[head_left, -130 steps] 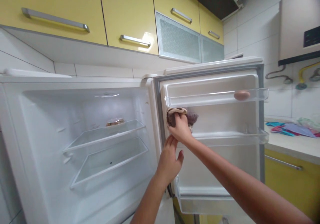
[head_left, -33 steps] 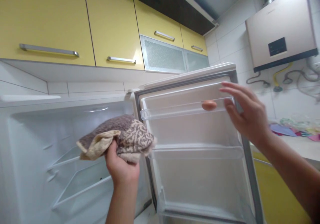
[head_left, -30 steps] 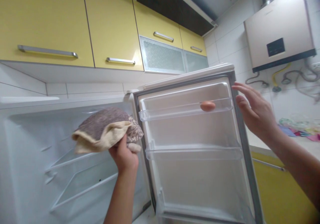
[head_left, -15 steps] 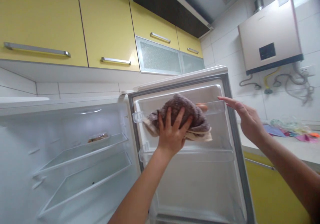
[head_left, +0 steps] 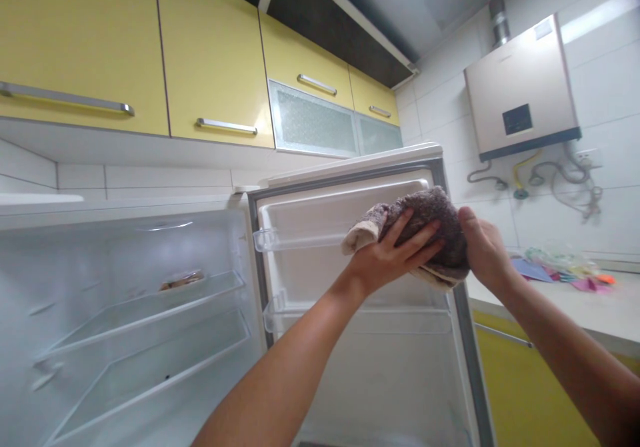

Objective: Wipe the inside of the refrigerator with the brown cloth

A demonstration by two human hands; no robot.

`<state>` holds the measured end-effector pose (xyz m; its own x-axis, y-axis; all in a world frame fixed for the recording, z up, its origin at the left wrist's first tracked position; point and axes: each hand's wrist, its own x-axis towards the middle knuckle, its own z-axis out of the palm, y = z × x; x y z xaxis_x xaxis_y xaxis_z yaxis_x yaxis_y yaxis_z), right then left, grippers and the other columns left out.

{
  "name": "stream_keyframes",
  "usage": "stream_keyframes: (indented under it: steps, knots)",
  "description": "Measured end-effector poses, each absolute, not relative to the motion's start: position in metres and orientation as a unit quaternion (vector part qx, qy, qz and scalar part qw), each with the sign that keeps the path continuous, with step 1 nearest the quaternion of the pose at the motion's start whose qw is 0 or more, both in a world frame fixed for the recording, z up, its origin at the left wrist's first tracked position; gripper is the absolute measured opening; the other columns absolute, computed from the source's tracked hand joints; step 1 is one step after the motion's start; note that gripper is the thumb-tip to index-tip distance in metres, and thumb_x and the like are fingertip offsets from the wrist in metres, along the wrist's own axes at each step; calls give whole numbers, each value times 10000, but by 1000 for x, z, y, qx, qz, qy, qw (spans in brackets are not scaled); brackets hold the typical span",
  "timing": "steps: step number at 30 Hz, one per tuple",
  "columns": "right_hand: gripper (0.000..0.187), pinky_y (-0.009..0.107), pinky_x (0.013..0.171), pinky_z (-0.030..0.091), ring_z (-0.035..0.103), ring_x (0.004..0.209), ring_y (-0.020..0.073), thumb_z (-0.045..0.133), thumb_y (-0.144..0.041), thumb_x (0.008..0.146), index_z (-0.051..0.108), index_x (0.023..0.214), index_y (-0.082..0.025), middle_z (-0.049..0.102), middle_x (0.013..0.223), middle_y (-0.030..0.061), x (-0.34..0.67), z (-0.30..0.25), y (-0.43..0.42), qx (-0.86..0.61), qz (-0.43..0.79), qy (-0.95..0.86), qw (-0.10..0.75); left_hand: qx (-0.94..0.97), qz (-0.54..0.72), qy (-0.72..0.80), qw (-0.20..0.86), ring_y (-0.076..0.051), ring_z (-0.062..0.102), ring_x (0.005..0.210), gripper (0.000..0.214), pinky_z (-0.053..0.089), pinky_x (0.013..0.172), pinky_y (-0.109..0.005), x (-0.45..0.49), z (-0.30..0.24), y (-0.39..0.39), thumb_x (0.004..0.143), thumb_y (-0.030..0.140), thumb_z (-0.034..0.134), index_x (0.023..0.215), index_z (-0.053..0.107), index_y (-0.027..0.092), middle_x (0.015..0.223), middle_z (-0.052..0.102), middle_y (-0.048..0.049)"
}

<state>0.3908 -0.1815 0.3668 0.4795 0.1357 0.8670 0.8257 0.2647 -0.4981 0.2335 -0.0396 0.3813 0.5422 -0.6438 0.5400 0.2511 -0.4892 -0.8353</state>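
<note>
My left hand [head_left: 395, 255] presses a folded brown and beige patterned cloth [head_left: 440, 224] against the upper right part of the open fridge door [head_left: 350, 287], its fingers spread flat over the fabric. My right hand [head_left: 481, 250] grips the door's outer right edge just beside the cloth, with most of its fingers hidden behind the edge. The cloth covers the right end of the top clear door shelf [head_left: 295, 237]. The egg seen earlier on that shelf is hidden behind the cloth.
The fridge cavity [head_left: 125, 314] stands open at left with glass shelves and a small wrapped item [head_left: 181, 278] on the upper one. Yellow wall cabinets [head_left: 210, 54] hang above. At right are a water heater [head_left: 520, 90] and a counter [head_left: 570, 300] with colourful items [head_left: 555, 264].
Over a second, my left hand carried the cloth from in front of the fridge cavity rightward onto the door's top shelf area. My right hand moved from the open air onto the door's edge.
</note>
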Motion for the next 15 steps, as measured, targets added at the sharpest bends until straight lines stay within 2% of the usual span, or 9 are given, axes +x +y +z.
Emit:
stream_keyframes:
  steps: [2, 4, 7, 9, 12, 15]
  knots:
    - [639, 330, 705, 508, 658, 783, 217, 345, -690, 937, 734, 826, -196, 728, 826, 56, 391, 367, -178, -524, -240, -463, 673, -749, -458, 131, 461, -347, 266, 1504, 602, 270, 1215, -600, 224, 383, -29, 931, 237, 517, 1494, 376, 398, 1632, 314, 26]
    - [588, 370, 878, 524, 686, 986, 233, 327, -646, 965, 760, 1027, -254, 759, 1055, 49, 392, 367, -175, -495, -229, -493, 678, -770, -460, 118, 427, -336, 251, 1510, 619, 255, 1212, -613, 210, 381, -11, 926, 222, 531, 1487, 370, 429, 1607, 366, 22]
    - [539, 395, 935, 530, 668, 1113, 233, 317, -601, 989, 738, 1141, -302, 740, 1184, 38, 392, 366, -171, -481, -233, -505, 678, -793, -485, 53, 366, -313, 259, 1509, 606, 205, 1217, -617, 181, 372, 25, 926, 189, 523, 1462, 407, 447, 1546, 467, -9]
    - [523, 396, 923, 537, 669, 1121, 237, 331, -590, 991, 727, 1167, -297, 735, 1200, 45, 391, 365, -169, -489, -251, -494, 673, -776, -542, -19, 323, -317, 279, 1502, 569, 147, 1220, -635, 161, 362, 48, 925, 179, 513, 1443, 457, 408, 1520, 500, -53]
    - [509, 414, 925, 527, 692, 1075, 246, 350, -586, 987, 718, 1174, -289, 742, 1185, 48, 389, 363, -166, -521, -294, -467, 651, -718, -649, -114, 223, -373, 184, 1525, 613, 38, 1222, -654, 146, 345, 64, 892, 290, 598, 1481, 433, 256, 1587, 386, -137]
    - [507, 433, 919, 529, 704, 1052, 253, 349, -593, 983, 708, 1175, -291, 742, 1185, 45, 390, 361, -162, -529, -310, -452, 647, -687, -701, -154, 113, -408, -25, 1537, 788, -73, 1229, -600, 148, 334, 58, 858, 472, 640, 1528, 339, 189, 1679, 135, -122]
